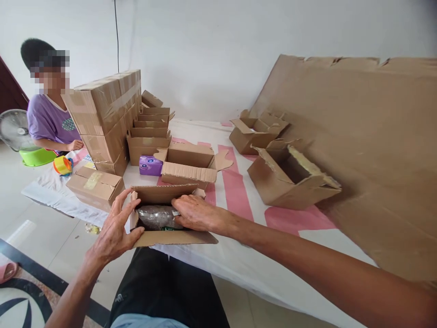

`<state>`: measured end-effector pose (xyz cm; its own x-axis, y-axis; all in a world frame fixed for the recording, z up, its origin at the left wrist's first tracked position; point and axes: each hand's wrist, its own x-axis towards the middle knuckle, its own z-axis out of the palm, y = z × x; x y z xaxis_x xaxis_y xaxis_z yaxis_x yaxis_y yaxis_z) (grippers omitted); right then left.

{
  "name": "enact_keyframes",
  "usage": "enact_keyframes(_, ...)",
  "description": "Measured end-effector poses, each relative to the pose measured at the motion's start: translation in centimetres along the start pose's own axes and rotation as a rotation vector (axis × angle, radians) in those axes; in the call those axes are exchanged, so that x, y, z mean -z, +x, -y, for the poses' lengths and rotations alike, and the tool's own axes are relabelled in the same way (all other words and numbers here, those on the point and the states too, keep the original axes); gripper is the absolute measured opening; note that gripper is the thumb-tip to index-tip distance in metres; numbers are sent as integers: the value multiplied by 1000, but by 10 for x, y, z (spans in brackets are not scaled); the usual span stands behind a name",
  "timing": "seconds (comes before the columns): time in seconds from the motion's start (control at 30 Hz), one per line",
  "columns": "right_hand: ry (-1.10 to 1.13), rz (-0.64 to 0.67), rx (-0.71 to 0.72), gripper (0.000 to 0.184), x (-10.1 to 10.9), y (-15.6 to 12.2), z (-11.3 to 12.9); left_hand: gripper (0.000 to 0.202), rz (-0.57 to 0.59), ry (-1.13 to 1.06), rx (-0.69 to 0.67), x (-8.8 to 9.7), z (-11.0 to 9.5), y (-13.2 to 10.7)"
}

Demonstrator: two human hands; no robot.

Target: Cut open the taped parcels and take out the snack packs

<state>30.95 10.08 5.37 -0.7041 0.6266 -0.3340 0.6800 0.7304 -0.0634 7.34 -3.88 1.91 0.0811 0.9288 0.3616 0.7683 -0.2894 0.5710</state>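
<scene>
An open cardboard box sits at the table's front edge, right before me, with its long flaps raised. Inside lies a clear plastic bag with dark greyish contents and green print at its lower right. My left hand grips the left end of the box, thumb on the near side and fingers over the far side. Reaching in from the right, my right hand has its curled fingers on the bag's right end; the fingertips are partly hidden.
A taped box and a tall stack of closed boxes stand left. Beyond are a purple pack and an open box. Two open boxes sit right, by a large cardboard sheet. A person is at far left.
</scene>
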Motion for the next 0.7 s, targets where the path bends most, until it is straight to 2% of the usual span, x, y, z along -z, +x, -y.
enact_keyframes(0.17,96,-15,6,19,-1,-3,-8,65,21,-4,69,-1,-5,-2)
enact_keyframes(0.27,150,-68,-7,15,0,-3,-11,64,15,-32,122,-3,-4,-4)
enact_keyframes(0.43,196,-160,-3,21,0,0,-14,60,-45,-48,134,-9,1,-7)
enact_keyframes(0.6,236,-161,-3,21,3,0,-12,62,-90,-46,153,-14,5,-8)
enact_keyframes(0.7,295,-164,5,19,8,-2,-11,59,-84,-19,165,-11,4,-6)
